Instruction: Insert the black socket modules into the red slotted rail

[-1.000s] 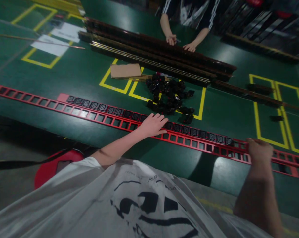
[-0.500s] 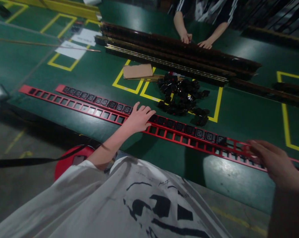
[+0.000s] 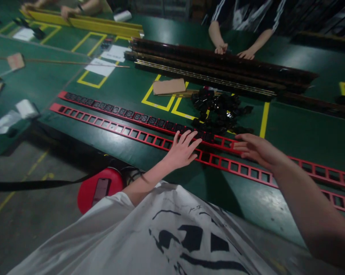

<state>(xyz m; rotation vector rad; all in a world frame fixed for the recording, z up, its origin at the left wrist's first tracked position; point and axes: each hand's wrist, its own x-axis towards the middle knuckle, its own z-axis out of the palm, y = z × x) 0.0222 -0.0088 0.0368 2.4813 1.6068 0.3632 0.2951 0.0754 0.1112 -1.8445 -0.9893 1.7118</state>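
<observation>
Two long red slotted rails lie side by side across the green table. The far red rail [image 3: 318,170] carries a row of black power sockets [image 3: 129,114] along its left part, and its slots are bare toward the right. On the near red rail [image 3: 118,130] most slots are bare. My left hand [image 3: 184,149] reaches over the near rail with fingers spread, its tips by the last sockets. My right hand [image 3: 260,149] grips the far rail across its width, just right of the sockets. A pile of loose black parts [image 3: 218,107] lies beyond the rails.
Behind the pile lie long dark metal profiles [image 3: 218,68], where a co-worker's hands [image 3: 247,53] rest. A cardboard piece [image 3: 169,87] and paper sheets [image 3: 100,67] are on the table. Another person holds a yellow profile [image 3: 103,26]. A red stool [image 3: 115,187] bearing a phone stands below the edge.
The far rail with its sockets has slid left along the near rail. My right hand has moved left with it, closer to my left hand, which stays spread. The view has shifted left.
</observation>
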